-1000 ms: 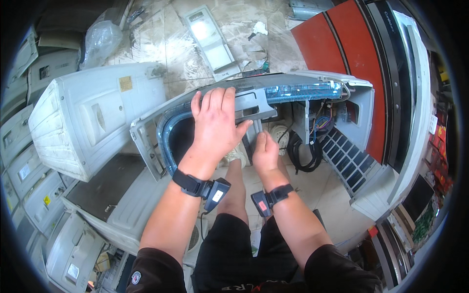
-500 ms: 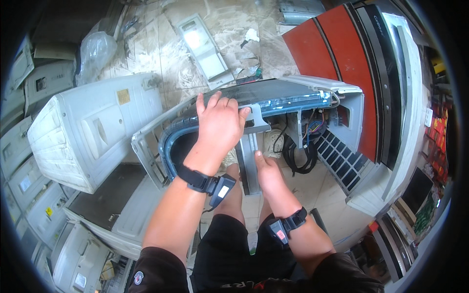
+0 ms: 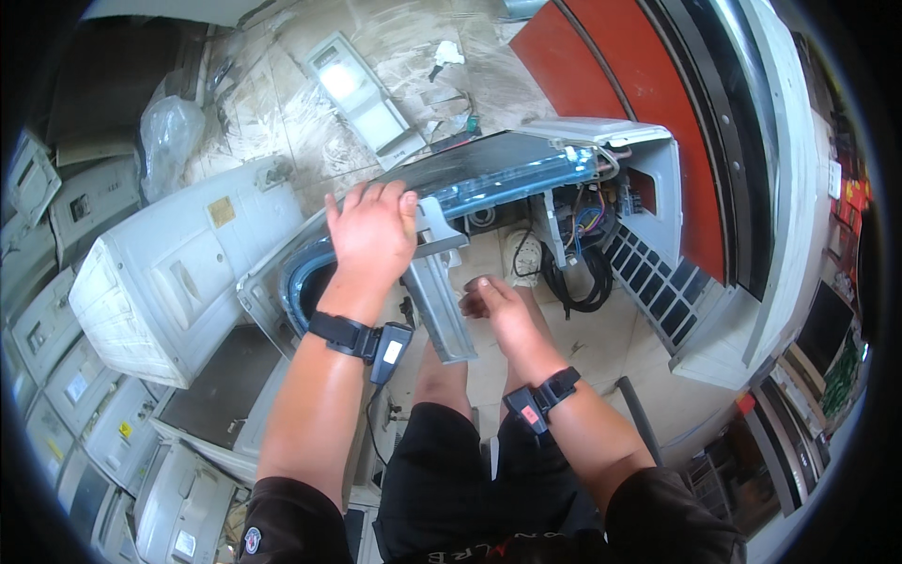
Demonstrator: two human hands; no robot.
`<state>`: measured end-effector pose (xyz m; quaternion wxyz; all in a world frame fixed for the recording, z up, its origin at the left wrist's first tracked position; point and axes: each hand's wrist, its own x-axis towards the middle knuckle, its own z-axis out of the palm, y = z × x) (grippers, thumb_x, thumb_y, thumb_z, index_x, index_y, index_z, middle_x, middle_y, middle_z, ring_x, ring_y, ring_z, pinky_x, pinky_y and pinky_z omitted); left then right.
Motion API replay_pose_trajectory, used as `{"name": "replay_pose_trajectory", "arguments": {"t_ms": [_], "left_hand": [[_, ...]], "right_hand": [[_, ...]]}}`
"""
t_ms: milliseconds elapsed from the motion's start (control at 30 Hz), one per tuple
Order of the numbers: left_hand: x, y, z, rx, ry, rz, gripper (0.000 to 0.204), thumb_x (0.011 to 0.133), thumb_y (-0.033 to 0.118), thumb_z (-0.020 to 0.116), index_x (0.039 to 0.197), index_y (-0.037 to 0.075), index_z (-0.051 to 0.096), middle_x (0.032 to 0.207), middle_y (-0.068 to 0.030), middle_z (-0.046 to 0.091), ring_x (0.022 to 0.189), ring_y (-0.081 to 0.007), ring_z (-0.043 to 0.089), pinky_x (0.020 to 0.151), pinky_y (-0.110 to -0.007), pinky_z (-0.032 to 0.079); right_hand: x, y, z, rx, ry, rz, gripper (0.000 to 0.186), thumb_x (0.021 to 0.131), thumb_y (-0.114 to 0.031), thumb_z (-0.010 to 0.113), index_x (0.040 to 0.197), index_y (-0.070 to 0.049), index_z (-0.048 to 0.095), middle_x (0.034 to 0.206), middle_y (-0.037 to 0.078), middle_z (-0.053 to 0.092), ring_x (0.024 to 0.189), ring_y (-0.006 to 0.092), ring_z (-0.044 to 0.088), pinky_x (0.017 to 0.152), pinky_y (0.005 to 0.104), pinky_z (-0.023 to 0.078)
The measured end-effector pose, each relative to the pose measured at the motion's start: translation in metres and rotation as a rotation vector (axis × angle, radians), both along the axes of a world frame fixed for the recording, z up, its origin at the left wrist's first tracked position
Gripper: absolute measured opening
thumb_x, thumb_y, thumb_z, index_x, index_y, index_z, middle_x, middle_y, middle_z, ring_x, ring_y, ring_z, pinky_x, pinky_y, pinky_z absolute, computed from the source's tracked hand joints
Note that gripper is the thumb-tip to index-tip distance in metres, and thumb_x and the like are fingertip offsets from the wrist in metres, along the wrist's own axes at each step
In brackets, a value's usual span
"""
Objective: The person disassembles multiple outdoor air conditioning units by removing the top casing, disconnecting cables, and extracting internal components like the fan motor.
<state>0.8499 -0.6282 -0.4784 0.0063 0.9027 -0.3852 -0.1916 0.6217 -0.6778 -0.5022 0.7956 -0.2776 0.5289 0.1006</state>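
Observation:
My left hand (image 3: 369, 233) is closed over the upper end of a grey metal bracket (image 3: 439, 305), where the bracket meets the top edge of a curved, blue-edged coil (image 3: 503, 186). The thumb lies against the bracket; the fingertips reach over the coil's edge, partly hidden. The bracket's long channel hangs down in front of the coil, tilted. Just right of it, apart from the metal, my right hand (image 3: 500, 308) holds nothing, its fingers loosely bent. The coil belongs to an opened air conditioner unit (image 3: 658, 155) with coloured wires (image 3: 590, 222) at its right end.
Black cables (image 3: 590, 291) hang in a loop beside a grid panel (image 3: 662, 305). White appliance casings (image 3: 174, 268) crowd the left. A grey-white panel (image 3: 362, 99) lies on the dirty floor beyond, and a red cabinet (image 3: 601, 75) stands at the right.
My right hand has let go of the bracket and sits just right of it. The bracket's lower end has swung slightly, and the whole scene has shifted left in view.

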Motion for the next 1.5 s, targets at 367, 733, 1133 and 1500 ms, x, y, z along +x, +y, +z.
{"name": "replay_pose_trajectory", "arguments": {"t_ms": [367, 733, 1133, 1500], "left_hand": [[0.0, -0.007, 0.008, 0.122, 0.029, 0.006, 0.042, 0.104, 0.038, 0.032, 0.12, 0.014, 0.061, 0.122, -0.0128, 0.063, 0.124, -0.0344, 0.051, 0.109, -0.066, 0.027], [-0.01, 0.003, 0.008, -0.086, -0.062, 0.066, 0.042, 0.104, 0.033, 0.037, 0.135, 0.012, 0.056, 0.138, -0.0119, 0.055, 0.137, -0.0344, 0.04, 0.115, -0.06, 0.018], [-0.136, 0.116, 0.025, -0.849, 0.438, 1.19, 0.033, 0.103, 0.025, 0.042, 0.12, 0.002, 0.06, 0.129, -0.0135, 0.058, 0.116, -0.0253, 0.057, 0.101, -0.04, 0.041], [-0.15, 0.174, -0.101, -0.48, 0.78, 1.107, 0.035, 0.103, 0.031, 0.05, 0.114, -0.001, 0.059, 0.114, -0.0126, 0.064, 0.098, -0.0229, 0.065, 0.09, -0.033, 0.05]], "right_hand": [[-0.008, 0.028, 0.046, -0.197, -0.021, 0.523, 0.035, 0.092, -0.031, 0.063, 0.109, 0.0, 0.064, 0.102, 0.018, 0.067, 0.096, 0.0343, 0.063, 0.086, 0.0388, 0.048], [-0.051, 0.02, 0.0, -0.025, -0.252, 0.152, 0.029, 0.096, -0.022, 0.059, 0.115, 0.0, 0.062, 0.11, 0.008, 0.068, 0.103, 0.0202, 0.064, 0.092, 0.0307, 0.047], [-0.198, -0.074, -0.134, 0.094, 0.417, -0.036, 0.022, 0.097, -0.025, 0.051, 0.105, -0.007, 0.061, 0.09, 0.007, 0.067, 0.08, 0.0194, 0.064, 0.071, 0.0356, 0.048], [-0.274, -0.079, -0.348, -0.391, 0.713, 0.296, 0.049, 0.085, -0.033, 0.069, 0.122, -0.002, 0.061, 0.114, 0.02, 0.066, 0.106, 0.0326, 0.062, 0.09, 0.0379, 0.047]]}}
